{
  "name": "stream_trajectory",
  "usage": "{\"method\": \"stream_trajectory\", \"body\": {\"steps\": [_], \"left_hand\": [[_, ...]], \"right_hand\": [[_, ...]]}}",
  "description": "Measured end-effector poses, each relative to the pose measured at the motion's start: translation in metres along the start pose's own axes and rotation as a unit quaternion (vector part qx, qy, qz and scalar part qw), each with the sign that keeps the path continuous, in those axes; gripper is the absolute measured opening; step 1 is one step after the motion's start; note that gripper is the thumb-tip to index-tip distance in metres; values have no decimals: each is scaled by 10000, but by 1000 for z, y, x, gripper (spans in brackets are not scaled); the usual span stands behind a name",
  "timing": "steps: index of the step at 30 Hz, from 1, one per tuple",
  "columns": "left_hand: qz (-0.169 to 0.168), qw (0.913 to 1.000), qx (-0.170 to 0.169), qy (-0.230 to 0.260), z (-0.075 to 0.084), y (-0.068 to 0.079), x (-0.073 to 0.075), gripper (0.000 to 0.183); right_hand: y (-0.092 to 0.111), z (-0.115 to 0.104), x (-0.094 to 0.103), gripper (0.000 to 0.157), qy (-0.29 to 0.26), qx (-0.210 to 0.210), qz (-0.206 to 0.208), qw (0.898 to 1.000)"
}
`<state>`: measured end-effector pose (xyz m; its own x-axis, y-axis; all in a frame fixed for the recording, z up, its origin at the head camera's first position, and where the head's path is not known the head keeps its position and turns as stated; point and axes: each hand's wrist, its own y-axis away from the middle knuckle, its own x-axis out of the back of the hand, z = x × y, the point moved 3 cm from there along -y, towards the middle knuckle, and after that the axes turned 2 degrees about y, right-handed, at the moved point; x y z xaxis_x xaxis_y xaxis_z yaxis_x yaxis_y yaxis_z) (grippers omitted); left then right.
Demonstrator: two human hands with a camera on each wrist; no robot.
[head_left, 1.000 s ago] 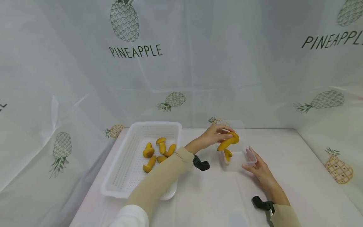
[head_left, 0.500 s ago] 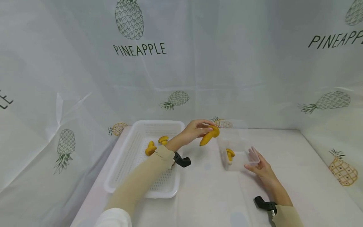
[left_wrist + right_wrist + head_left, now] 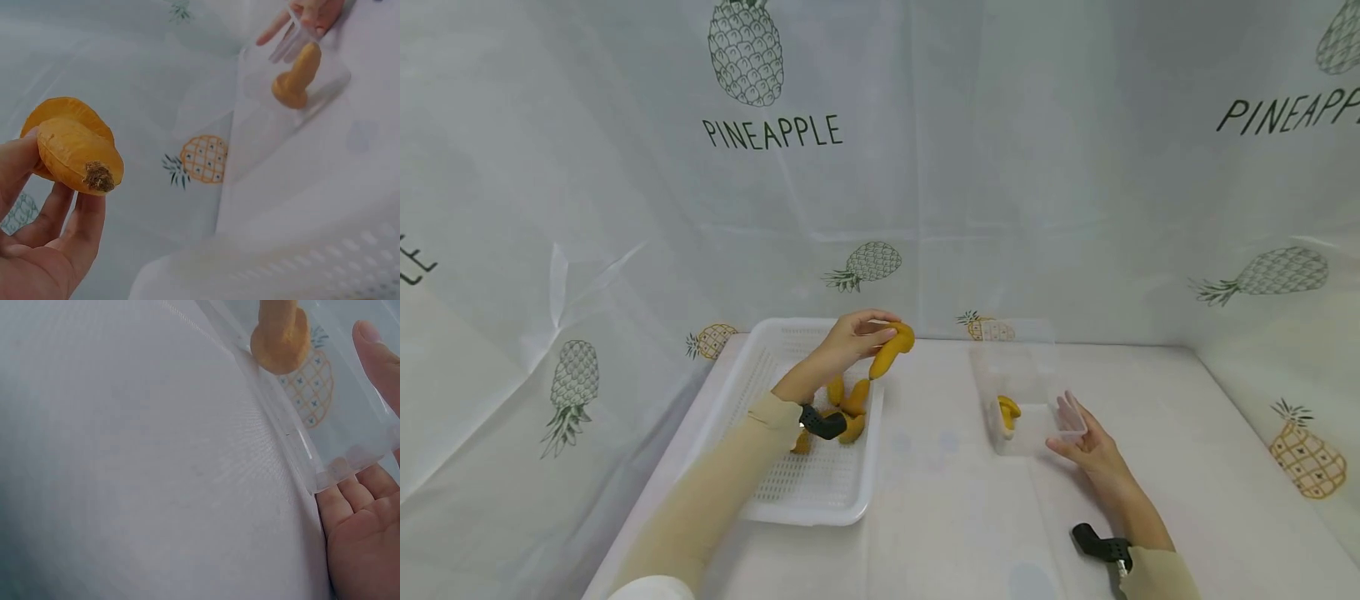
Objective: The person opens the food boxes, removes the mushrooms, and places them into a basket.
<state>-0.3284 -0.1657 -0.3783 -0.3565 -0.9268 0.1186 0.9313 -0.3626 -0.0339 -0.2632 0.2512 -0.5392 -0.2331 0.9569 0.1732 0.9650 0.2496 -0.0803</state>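
Note:
A yellow mushroom point(image 3: 889, 352) with a brown, rough stem end is pinched between the thumb and fingers of my left hand point(image 3: 850, 337). That hand is raised over the far right rim of the white basket point(image 3: 870, 475). Several more yellow mushrooms point(image 3: 854, 398) lie in the basket, partly hidden by my left arm. To the right stands a clear plastic box point(image 3: 1026, 446) with one mushroom point(image 3: 1009, 411) against its left side. My right hand point(image 3: 1101, 454) rests at the box's right end, fingers extended along the outside and thumb point(image 3: 377, 359) held apart.
The box's clear lid point(image 3: 1015, 354) stands folded back behind it. A pale cloth point(image 3: 955, 517) covers the table, and a pineapple-printed sheet point(image 3: 1037, 167) hangs along the back and sides. Black wrist cameras point(image 3: 823, 423) sit on both wrists.
My left hand has moved left with the mushroom, from above the clear box to over the basket's right rim. The right hand stays at the box.

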Motion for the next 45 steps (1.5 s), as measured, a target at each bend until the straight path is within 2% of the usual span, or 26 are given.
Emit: {"method": "stream_trajectory", "body": {"steps": [4,8,12,14,18,24,27,31,38,45], "left_hand": [[177,9997,50,-144,-7,11,23,34],[406,9977,171,-510,-19,22,46,35],[492,9956,313,-731,-33,31,62,35],[486,9954,329,-751,-38,35,67,36],[546,9944,428,-797,-39,43,70,37],[559,9936,514,-834,-41,37,70,44],[531,9938,485,-850,-39,30,63,45],[341,9957,333,-798,-32,17,44,43],[-149,9983,174,-540,-14,-10,-9,41],[-686,9966,-88,-444,-13,-39,-66,38]], "right_hand": [[-1,-1,-1,87,2,-18,-1,10000],[-1,-2,-1,88,18,-19,-10,10000],[-1,-1,-1,88,-60,2,20,10000],[-1,0,-2,87,-118,8,27,9999],[0,0,-1,88,-144,17,15,9999],[1,-1,-2,88,-239,5,25,9997],[1,-1,-2,89,-281,12,23,9996],[1,-2,-2,88,-183,-4,14,9998],[1,0,-1,88,-43,-20,44,10000],[1,1,0,88,-4,-12,92,10000]]}}
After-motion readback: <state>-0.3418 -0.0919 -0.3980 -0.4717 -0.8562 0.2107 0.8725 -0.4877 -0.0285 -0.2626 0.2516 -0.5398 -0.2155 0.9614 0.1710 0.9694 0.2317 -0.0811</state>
